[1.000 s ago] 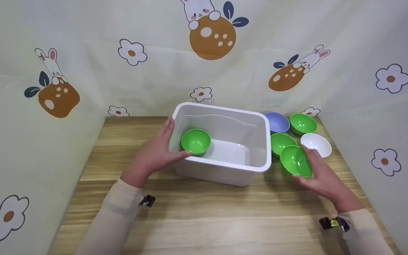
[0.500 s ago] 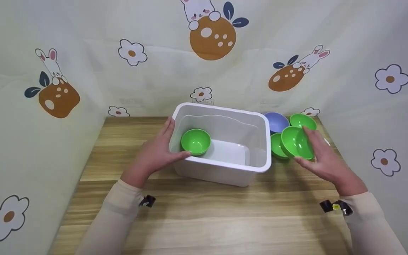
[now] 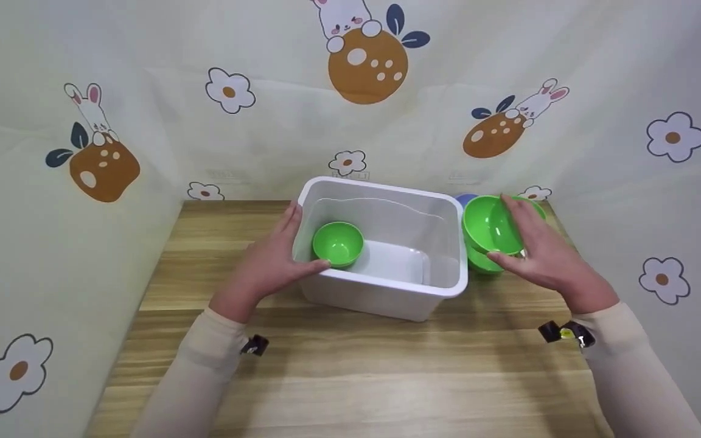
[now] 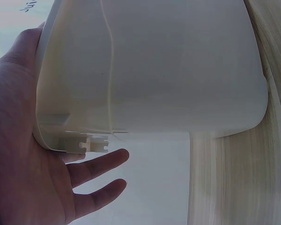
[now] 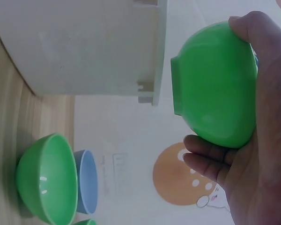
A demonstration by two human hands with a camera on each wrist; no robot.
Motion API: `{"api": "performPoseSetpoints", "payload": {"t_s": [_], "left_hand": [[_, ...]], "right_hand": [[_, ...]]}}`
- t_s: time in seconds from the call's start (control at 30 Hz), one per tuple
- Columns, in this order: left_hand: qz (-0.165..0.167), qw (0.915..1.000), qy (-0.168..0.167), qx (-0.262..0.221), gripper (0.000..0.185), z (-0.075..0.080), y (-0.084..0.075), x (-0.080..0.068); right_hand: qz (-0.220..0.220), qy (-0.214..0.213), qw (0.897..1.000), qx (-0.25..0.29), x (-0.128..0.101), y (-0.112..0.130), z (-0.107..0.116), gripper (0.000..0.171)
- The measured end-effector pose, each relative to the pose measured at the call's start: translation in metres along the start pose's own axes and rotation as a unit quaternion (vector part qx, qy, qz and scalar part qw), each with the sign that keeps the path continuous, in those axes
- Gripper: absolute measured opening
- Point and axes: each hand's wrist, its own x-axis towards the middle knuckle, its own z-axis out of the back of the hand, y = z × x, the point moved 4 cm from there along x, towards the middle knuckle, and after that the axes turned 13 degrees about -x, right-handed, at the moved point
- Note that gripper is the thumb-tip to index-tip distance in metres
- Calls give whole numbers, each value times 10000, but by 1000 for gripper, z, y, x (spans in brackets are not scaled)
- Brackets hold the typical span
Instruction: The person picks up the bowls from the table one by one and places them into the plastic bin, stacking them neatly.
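Your right grip [image 3: 542,255], grasping a green bowl [image 3: 489,225], has shifted frame-left; your left grip [image 3: 265,266] clasps the bin [image 3: 381,297], presumably steadying it.

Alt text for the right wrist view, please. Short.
A right hand grips a green bowl, to the right of a white bin in the picture. At lower left, a second green bowl and a blue bowl sit near each other, with a sliver of green at the bottom edge. Behind is a pale printed backdrop.

Soft light leaves a pale sheen on the table [image 3: 381,389] and faint shadows; wrist views look hazy.
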Motion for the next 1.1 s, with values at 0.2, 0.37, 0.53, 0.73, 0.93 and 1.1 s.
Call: {"api": "performPoseSetpoints", "payload": {"t_s": [0.2, 0.37, 0.53, 0.73, 0.93, 1.1], "left_hand": [[-128, 9999, -8, -4, 139, 0, 0, -1], [-108, 9999, -2, 48, 139, 0, 1, 0], [-80, 9999, 2, 84, 139, -1, 2, 1], [-20, 10000, 14, 66, 140, -1, 1, 0], [20, 10000, 14, 31, 141, 0, 0, 0], [10, 10000, 16, -6, 140, 0, 1, -1]], "right_hand": [[279, 37, 9996, -57, 17, 11, 2, 105], [390, 230, 9990, 37, 31, 21, 3, 105], [613, 284, 9974, 241, 45, 30, 3, 106], [756, 427, 9956, 359, 60, 37, 0, 110], [860, 614, 9933, 464, 73, 44, -5, 110], [1053, 670, 9906, 556, 87, 51, -9, 110]]}}
